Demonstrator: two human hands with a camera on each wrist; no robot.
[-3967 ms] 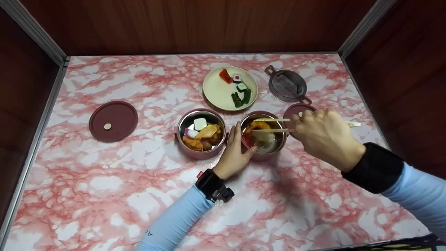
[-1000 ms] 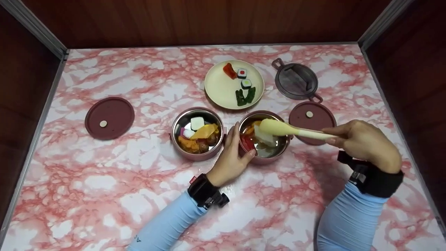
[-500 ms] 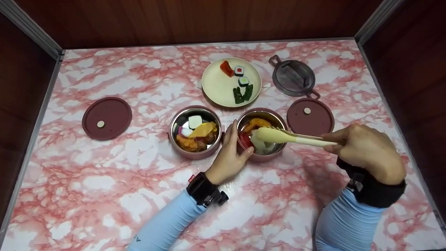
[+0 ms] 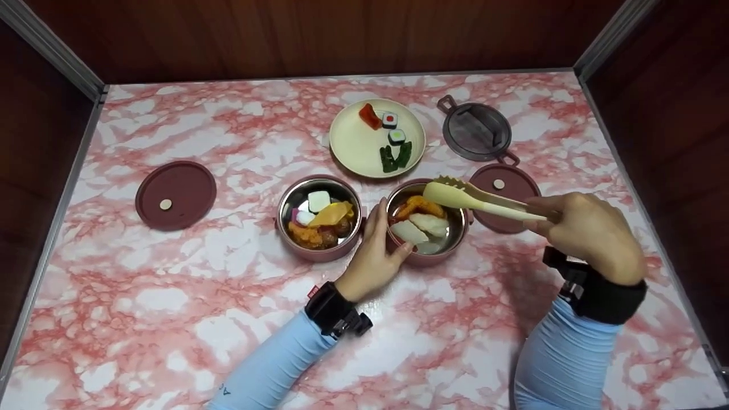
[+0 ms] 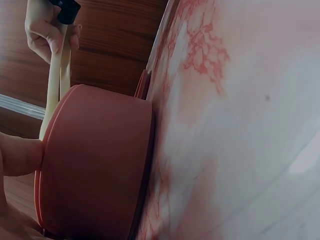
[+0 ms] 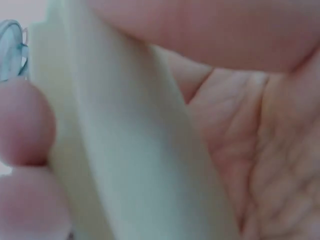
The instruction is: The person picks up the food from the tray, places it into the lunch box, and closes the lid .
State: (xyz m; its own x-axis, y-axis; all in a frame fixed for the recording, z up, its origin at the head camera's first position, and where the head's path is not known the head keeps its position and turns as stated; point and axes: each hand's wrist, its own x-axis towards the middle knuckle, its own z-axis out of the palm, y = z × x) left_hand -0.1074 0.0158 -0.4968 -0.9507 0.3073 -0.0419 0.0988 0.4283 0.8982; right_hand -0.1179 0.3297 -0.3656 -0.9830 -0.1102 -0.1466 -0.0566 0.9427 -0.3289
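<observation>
In the head view, my left hand [image 4: 367, 267] holds the left side and front rim of a pink steel-lined pot [image 4: 428, 261], thumb over the rim. In the left wrist view, the thumb touches that pot's outer wall [image 5: 97, 165]. My right hand [image 4: 589, 233] grips cream food tongs [image 4: 490, 206]; their tips are at the pot's far right rim, with no food seen between them. Inside lie orange fried-looking pieces [image 4: 422, 204] and pale white slices [image 4: 410, 232]. The right wrist view shows fingers around the tongs' handle [image 6: 135, 130] up close.
A second pink pot [image 4: 319, 254] with mixed food pieces stands left. Behind is a cream plate [image 4: 356, 151] with several food pieces. Round dark-red lids lie left [image 4: 176, 188] and right [image 4: 507, 213]. A grey lidded pan [image 4: 477, 131] sits back right.
My right hand has turned over with the tongs since the earliest frame. In the last half second the tongs rose toward the far rim, and a pale slice now lies at the pot's front left.
</observation>
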